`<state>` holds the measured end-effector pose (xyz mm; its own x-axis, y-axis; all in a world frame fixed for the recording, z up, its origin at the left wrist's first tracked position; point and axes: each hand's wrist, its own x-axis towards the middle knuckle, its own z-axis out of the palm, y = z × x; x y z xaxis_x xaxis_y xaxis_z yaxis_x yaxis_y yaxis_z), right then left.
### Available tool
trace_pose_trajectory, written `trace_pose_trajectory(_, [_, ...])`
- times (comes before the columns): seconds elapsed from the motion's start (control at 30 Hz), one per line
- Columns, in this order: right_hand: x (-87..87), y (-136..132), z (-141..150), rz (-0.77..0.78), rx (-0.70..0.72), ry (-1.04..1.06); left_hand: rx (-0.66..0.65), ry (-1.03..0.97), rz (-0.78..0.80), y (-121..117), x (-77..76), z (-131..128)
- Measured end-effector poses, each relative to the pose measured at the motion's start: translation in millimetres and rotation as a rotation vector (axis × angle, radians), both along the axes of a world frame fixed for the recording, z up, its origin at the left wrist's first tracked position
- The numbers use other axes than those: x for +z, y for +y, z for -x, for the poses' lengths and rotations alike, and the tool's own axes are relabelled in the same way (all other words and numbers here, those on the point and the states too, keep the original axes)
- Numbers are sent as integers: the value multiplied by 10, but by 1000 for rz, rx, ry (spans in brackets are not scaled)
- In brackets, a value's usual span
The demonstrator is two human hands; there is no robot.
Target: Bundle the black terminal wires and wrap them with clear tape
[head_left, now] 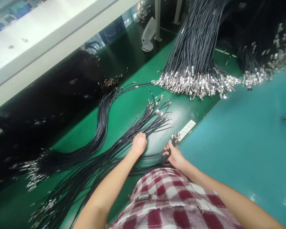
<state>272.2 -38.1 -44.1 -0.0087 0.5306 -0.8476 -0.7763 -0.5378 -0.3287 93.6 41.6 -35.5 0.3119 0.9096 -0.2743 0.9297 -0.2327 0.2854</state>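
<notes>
A loose bundle of thin black wires (pixel 114 127) with small metal terminals lies fanned across the green bench top (pixel 133 108). My left hand (pixel 139 143) is closed on wires near the fanned terminal ends (pixel 157 109). My right hand (pixel 174 155) is closed around a small bunch of wires whose metal tips (pixel 175 137) stick out above its fingers, close to the bench's edge. A red and white checked shirt (pixel 166 200) fills the bottom of the view.
A thick hanging sheaf of black wires with shiny terminals (pixel 195 83) rests at the back, another (pixel 267 71) to its right. A white label (pixel 187 129) lies by the edge. A small white fan (pixel 148 34) stands far back. Teal floor (pixel 248 136) is at right.
</notes>
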Motion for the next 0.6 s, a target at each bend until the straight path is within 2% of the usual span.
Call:
trace_pose_trajectory(0.1, [-2, 4, -10, -41, 36, -67, 190, -402, 157, -96, 195, 79])
trace_pose_trajectory(0.2, [2, 25, -5, -60, 53, -59, 356, -832, 547, -220, 372, 186])
trace_pose_trajectory(0.27, [14, 44, 1, -101, 2, 34, 391, -970, 788, -293, 448, 225])
trace_pose_trajectory(0.3, [25, 51, 2, -130, -27, 99, 401, -1000, 860, -325, 471, 232])
trace_pose_trajectory(0.37, [57, 57, -2, -189, -53, 237, 423, -1021, 866, -387, 483, 220])
trace_pose_trajectory(0.43, [102, 51, -16, -226, -34, 339, 407, -1004, 757, -457, 463, 188])
trace_pose_trajectory(0.5, [151, 36, -32, -256, -6, 380, 349, -961, 648, -541, 432, 149])
trace_pose_trajectory(0.6, [192, 17, -49, -286, 24, 380, 254, -856, 578, -683, 421, 103])
